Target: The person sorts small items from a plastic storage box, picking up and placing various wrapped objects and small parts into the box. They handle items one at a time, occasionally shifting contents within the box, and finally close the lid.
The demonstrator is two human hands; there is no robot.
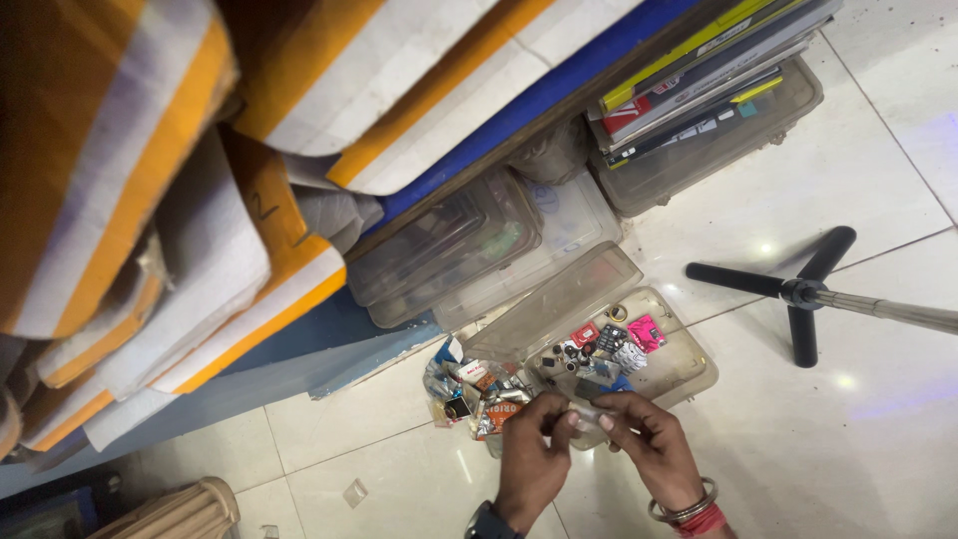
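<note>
My left hand (534, 449) and my right hand (644, 439) meet low in the view and pinch a small clear plastic packet (589, 412) between their fingertips. Just beyond them an open clear plastic box (689, 374) lies on the floor, its lid (559, 299) tilted back, with several small parts and little packets inside. A heap of small coloured packets (474, 394) lies to the left of the box. My left wrist carries a dark watch, my right wrist metal bangles and a red thread.
More clear plastic boxes (469, 245) are stacked under a blue shelf edge, one bearing books (699, 70). Orange-and-white cardboard cartons (150, 200) fill the left. A black tripod base (798, 289) stands on the white tiled floor at right. A scrap of clear plastic (354, 491) lies at lower left.
</note>
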